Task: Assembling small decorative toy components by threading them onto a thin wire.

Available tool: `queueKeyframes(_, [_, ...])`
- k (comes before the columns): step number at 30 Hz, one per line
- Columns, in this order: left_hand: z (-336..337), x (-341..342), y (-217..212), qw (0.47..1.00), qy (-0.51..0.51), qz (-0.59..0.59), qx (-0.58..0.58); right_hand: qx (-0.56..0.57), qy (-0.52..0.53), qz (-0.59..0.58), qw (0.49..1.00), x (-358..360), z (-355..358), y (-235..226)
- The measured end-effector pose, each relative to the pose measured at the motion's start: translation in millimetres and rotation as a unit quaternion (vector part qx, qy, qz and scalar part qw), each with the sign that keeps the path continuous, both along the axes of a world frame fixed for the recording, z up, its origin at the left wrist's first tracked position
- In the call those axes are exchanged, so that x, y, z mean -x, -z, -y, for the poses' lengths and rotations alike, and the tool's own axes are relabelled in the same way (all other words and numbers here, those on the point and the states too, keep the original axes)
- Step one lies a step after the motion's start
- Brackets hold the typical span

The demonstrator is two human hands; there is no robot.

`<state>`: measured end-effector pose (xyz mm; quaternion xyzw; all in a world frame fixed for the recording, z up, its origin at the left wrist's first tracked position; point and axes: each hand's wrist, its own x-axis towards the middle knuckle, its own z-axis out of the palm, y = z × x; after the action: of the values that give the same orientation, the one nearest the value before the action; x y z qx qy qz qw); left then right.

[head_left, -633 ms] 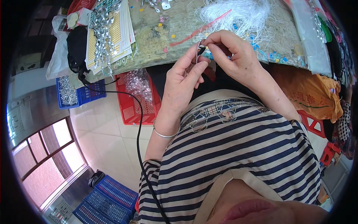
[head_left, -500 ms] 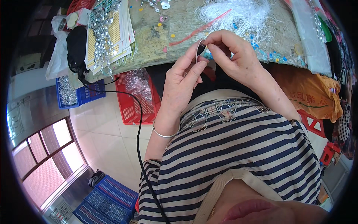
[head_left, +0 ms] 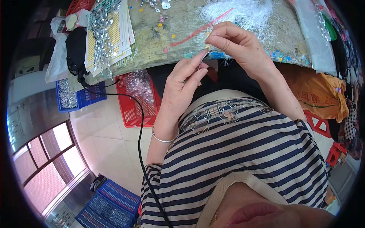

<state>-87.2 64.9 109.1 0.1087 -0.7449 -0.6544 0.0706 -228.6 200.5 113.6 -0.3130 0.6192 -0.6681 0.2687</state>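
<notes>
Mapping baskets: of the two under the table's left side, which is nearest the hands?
The red basket, with shiny contents; the blue basket, holding silvery pieces, stands farther left.

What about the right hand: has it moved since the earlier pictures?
Yes: the right hand has moved slightly upward in the view, nearer the red strip lying on the table.

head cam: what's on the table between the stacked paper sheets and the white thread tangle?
In the head view, a translucent red strip, its upper end reaching the tangle, plus scattered small yellow bits and pink bits.
</notes>
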Motion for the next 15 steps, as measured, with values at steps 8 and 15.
queueKeyframes(8, [3, 3, 0, 0.995, -0.019, -0.036, -0.088, -0.056, -0.07, 0.051, 0.995, -13, 1, -5])
queueKeyframes(15, [-4, 7, 4, 0.969, -0.052, 0.026, -0.242, -0.058, -0.078, 0.051, 0.994, -11, -2, -3])
